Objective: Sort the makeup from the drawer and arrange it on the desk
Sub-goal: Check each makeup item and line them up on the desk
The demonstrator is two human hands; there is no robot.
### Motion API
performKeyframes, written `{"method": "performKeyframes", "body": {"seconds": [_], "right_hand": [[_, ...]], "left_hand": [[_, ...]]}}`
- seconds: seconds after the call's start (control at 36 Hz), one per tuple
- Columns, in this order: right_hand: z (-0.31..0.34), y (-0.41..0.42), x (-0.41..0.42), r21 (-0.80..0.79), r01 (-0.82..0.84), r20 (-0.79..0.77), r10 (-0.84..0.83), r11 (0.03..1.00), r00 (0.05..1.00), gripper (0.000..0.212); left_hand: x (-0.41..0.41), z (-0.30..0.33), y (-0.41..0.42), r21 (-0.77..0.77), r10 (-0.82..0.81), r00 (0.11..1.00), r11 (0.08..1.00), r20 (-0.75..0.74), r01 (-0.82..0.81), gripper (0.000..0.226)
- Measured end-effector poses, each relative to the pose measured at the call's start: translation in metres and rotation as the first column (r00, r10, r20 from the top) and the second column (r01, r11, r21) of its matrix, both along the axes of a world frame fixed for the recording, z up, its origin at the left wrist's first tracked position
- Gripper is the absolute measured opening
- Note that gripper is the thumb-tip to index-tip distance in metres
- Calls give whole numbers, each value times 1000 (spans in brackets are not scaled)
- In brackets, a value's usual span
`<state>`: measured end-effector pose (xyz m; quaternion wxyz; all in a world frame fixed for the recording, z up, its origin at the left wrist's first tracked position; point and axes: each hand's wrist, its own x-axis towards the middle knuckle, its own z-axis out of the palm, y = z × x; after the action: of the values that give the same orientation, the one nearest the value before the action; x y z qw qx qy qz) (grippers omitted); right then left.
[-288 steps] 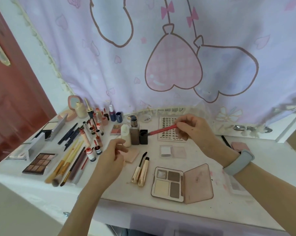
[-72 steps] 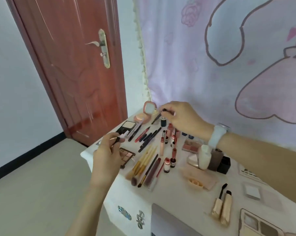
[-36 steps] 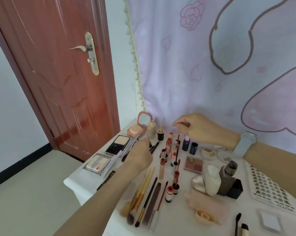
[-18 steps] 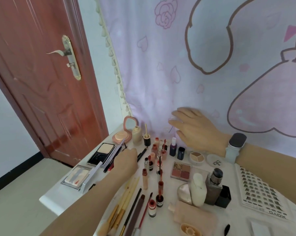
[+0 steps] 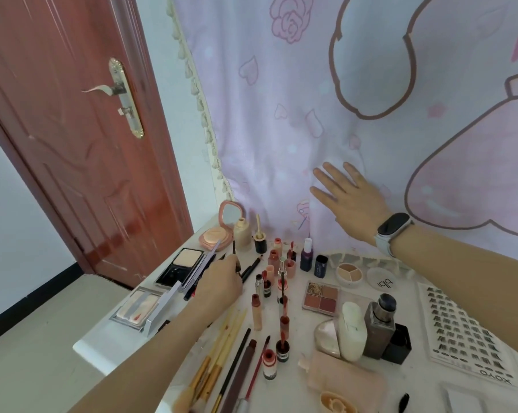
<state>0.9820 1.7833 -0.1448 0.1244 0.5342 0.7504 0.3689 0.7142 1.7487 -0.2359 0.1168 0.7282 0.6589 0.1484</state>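
Observation:
Makeup lies in rows on the white desk (image 5: 102, 350). My left hand (image 5: 219, 283) is low over the dark pencils (image 5: 251, 265) at the left, fingers curled round a thin dark pencil (image 5: 233, 248) that sticks up from them. My right hand (image 5: 350, 201) hovers above the back of the desk in front of the curtain, fingers straight and spread, holding nothing. Under it stand small lip tubes (image 5: 274, 257) and a dark blue bottle (image 5: 307, 254). A column of lip glosses (image 5: 283, 320) runs down the middle, with brushes (image 5: 222, 353) beside it.
A pink compact mirror (image 5: 226, 225) and a beige bottle (image 5: 242, 232) stand at the back left. Open compacts (image 5: 183, 263) sit along the left edge. A blush palette (image 5: 321, 296), a white bottle (image 5: 351, 332), a dark bottle (image 5: 379, 329) and a lash sheet (image 5: 460, 332) fill the right. A red door (image 5: 73, 144) is at left.
My right hand has risen from the small bottles at the back and spread its fingers before the curtain. My left hand has stayed at the dark pencils.

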Motion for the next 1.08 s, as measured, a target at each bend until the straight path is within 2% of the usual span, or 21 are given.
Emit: {"method": "performKeyframes", "body": {"seconds": [0.14,0.31,0.42,0.53,0.64,0.92,1.08], "right_hand": [[-3,2,2,21,-1,31,0,1000,1000,72],[-6,6,4,28,-13,29,12,1000,1000,70],[-8,8,6,35,-17,30,16,999,999,69],[-9,9,7,50,-19,35,17,999,999,69],[-10,10,7,55,-21,35,19,998,999,68],[-11,9,7,60,-42,7,42,997,999,67],[-12,10,7,67,-50,1,50,997,999,67]], "left_hand": [[-6,-2,1,-23,76,992,997,104,-74,20],[-10,-4,-1,-43,140,985,990,98,-137,25],[-13,-6,-4,-91,105,989,991,99,-97,22],[-13,-6,-8,-112,48,999,992,-16,-49,19],[-14,-6,-9,-91,46,998,995,-44,-50,15],[-17,-6,-12,-79,24,999,997,28,-22,13],[-15,-5,-11,-78,23,1000,997,10,-22,9]]}}
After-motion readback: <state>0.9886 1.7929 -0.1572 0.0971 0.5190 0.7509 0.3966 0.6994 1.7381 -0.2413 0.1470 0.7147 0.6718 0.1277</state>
